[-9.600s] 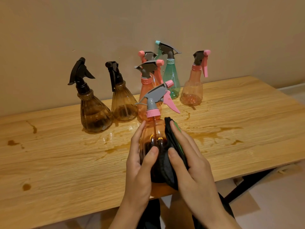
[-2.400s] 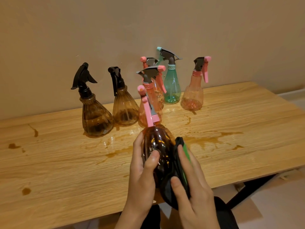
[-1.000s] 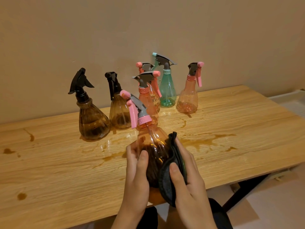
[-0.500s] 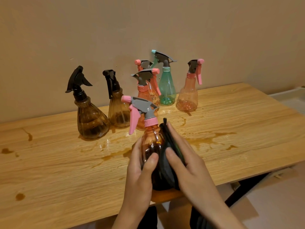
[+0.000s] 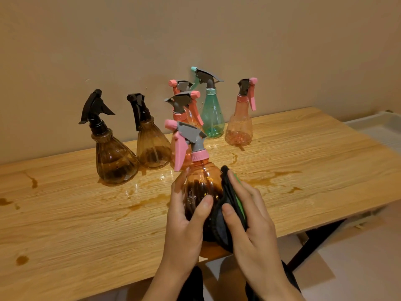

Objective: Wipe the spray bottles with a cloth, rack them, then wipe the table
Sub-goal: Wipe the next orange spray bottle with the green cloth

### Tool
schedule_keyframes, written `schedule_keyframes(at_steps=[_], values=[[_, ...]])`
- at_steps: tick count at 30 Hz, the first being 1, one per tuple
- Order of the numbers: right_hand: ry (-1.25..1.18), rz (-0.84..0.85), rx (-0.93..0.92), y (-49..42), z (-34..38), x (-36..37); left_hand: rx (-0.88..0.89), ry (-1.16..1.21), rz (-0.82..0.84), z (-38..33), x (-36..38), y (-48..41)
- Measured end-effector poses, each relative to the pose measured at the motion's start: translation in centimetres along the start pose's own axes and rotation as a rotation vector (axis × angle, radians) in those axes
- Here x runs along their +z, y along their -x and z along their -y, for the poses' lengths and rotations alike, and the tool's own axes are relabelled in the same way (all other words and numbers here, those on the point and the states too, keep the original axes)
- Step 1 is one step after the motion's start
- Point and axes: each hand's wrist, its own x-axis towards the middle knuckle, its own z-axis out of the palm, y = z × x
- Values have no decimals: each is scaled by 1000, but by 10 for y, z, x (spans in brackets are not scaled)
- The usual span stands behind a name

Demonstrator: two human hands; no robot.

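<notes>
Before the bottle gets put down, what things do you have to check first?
1. Left hand grips the held bottle round its body: ok.
2. Right hand holds the cloth against the bottle: ok.
3. Bottle wiped clean all round: cannot tell, its far side is hidden.
4. Rack in sight to put it on: not ok, none shows.
5. Table dry: not ok, brown spills lie on it.
</notes>
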Motion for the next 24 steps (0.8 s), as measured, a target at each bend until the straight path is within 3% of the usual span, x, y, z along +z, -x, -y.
schedule_keyframes(at_steps=[7,13,19,24], values=[[-20,-181,30,-24,-12,-47,156,-172,32,-23,34,-32],[192,-311,46,-45,-48,-126,206,-335,98,-28,85,-75],[520,-282,76,-58,-97,-182,284,-451,159,-16,157,-122],[713,-134,167,-71,-121,-207,329,-539,200,10,213,-162]])
